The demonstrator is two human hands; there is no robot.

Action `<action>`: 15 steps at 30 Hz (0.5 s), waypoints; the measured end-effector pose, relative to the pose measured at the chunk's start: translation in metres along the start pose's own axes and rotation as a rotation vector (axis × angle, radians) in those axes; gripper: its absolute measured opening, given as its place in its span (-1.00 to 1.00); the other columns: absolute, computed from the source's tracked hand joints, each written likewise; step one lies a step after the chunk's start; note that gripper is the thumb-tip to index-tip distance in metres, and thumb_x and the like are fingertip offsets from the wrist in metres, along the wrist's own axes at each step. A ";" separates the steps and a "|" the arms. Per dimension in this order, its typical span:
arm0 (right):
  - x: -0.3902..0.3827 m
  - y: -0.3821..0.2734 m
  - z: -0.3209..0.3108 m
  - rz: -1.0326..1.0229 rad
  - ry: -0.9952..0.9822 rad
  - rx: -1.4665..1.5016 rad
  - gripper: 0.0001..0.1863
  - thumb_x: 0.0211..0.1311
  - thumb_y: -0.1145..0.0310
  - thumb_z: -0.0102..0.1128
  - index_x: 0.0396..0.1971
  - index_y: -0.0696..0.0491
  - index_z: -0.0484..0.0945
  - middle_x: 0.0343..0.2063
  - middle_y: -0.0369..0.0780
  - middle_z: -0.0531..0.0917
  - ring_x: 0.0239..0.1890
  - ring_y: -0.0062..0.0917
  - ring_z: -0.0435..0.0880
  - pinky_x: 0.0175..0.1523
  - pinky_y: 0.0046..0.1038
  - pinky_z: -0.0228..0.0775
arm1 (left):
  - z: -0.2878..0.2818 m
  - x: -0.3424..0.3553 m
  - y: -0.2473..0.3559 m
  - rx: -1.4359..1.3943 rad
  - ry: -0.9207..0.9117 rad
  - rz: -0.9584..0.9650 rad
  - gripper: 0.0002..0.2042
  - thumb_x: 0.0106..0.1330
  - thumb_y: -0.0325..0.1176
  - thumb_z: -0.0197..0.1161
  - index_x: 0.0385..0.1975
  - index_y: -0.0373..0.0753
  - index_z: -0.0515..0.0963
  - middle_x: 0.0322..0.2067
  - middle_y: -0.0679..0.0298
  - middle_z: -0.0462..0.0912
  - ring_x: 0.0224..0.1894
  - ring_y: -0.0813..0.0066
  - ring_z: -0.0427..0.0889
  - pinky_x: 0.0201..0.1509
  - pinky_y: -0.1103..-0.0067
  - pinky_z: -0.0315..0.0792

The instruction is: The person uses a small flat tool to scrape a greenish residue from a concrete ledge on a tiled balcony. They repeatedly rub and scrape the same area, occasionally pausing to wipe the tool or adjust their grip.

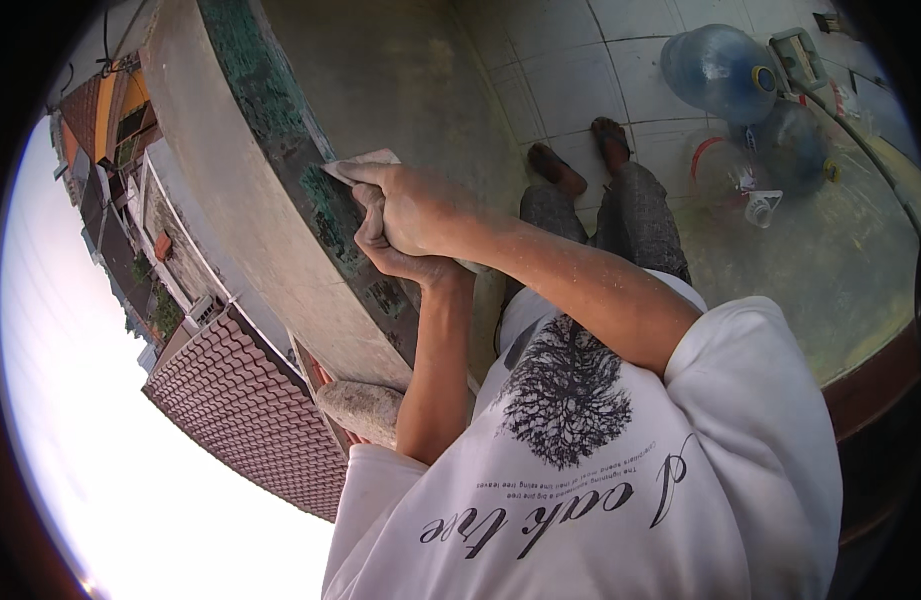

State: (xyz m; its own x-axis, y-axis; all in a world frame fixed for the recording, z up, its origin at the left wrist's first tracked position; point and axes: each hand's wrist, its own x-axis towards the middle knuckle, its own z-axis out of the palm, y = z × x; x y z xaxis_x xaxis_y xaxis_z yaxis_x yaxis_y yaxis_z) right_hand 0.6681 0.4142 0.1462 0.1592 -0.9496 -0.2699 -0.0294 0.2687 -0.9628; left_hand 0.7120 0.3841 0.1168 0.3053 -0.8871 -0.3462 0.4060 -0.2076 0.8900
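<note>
My right hand point(415, 205) is closed round a scraper point(365, 163) with a flat, pale blade. The blade's tip meets a strip of worn, flaking green paint point(265, 90) along the top of a low wall. Just below, my left hand point(380, 245) is closed against the right one and seems to grip the scraper from underneath; its fingers are partly hidden. The handle is mostly covered by both hands. Dust coats my fingers.
A pale concrete ledge point(250, 210) borders the green strip, with tiled roofs point(250, 410) beyond it. A rounded stone-like piece point(363, 410) is by my left forearm. Large blue water bottles point(715, 75) and a cable point(870, 150) lie on the tiled floor point(570, 70) at right.
</note>
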 end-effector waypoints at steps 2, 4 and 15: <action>0.007 0.003 0.007 -0.028 0.053 -0.020 -0.71 0.48 0.33 0.19 0.05 0.17 0.64 -0.39 -0.28 0.68 -0.33 -0.41 0.69 0.06 -0.14 0.59 | -0.002 -0.002 -0.001 -0.001 0.010 0.003 -0.53 0.50 0.04 -0.12 0.03 -0.22 0.53 -0.28 0.27 0.53 -0.23 0.39 0.62 -0.16 0.38 0.54; 0.024 0.008 0.017 -0.164 0.224 -0.253 -0.74 0.47 0.36 0.18 0.04 0.14 0.65 -0.42 -0.26 0.68 -0.38 -0.38 0.69 0.01 -0.12 0.62 | -0.001 0.001 -0.001 0.096 0.022 0.057 -0.54 0.50 0.03 -0.12 0.03 -0.21 0.53 -0.29 0.27 0.52 -0.24 0.39 0.61 -0.17 0.38 0.53; 0.016 -0.001 0.003 0.000 0.094 -0.081 -0.79 0.51 0.28 0.18 -0.13 0.13 0.64 -0.32 -0.27 0.63 -0.22 -0.43 0.66 0.17 -0.13 0.54 | 0.013 0.040 0.000 -0.139 -0.157 -0.050 -0.49 0.45 0.05 -0.13 0.16 -0.15 0.53 -0.30 0.29 0.50 -0.25 0.35 0.60 -0.18 0.34 0.53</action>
State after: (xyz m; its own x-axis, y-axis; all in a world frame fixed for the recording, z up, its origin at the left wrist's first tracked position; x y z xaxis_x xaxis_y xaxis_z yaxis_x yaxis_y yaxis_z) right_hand 0.6739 0.3993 0.1425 0.0663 -0.9616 -0.2663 -0.1100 0.2582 -0.9598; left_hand 0.7126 0.3430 0.1066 0.1485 -0.9327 -0.3287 0.5353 -0.2037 0.8197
